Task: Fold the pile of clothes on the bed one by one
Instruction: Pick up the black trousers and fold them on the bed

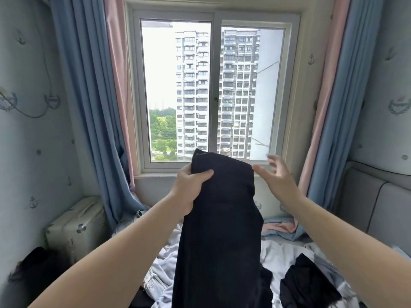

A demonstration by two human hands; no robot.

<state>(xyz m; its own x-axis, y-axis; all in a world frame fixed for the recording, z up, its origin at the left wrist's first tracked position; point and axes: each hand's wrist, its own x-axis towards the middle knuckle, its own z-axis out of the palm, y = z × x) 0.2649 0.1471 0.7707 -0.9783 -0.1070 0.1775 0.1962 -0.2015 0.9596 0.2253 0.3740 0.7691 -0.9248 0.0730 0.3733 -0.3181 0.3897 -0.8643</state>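
We record the long black soft-fabric garment (220,218) held up in the air at centre of view, above the bed (352,293) and in front of the window. Long axis runs vertical: top edge sits at about sill level, and the lower end hangs past the bottom of the frame, so its end is not seen. Top edge tilts, higher at the left corner and lower at the right. Garment is narrow at the top and widens lower down. Fabric is plain and matte, no print seen. A stitched hem runs along the top edge, w/ a few soft lengthwise creases below. Type of garment: cannot tell.

Left hand (189,190): fingers and thumb curled round the garment's top-left part, thumb across the front. This is the only firm grip seen.

Right hand (275,176): fingers spread and loose, gripping nothing, blurred at the tips. Thumb tip sits at the garment's top-right corner; touching or just clear, cannot tell.

Below, on the bed: a heap of crumpled pale grey-lilac clothes (278,252), w/ a crumpled black fabric item (307,283) on its right part. A pink and pale-blue cloth (282,227) lies at the far side near the wall.

Surroundings: white-framed sliding window (214,94) w/ tower blocks outside. Blue curtains w/ pink edging (89,85) hang on both sides. Grey padded headboard (378,210) at right. Off-white boxy case (75,227) low at left, against the wall.
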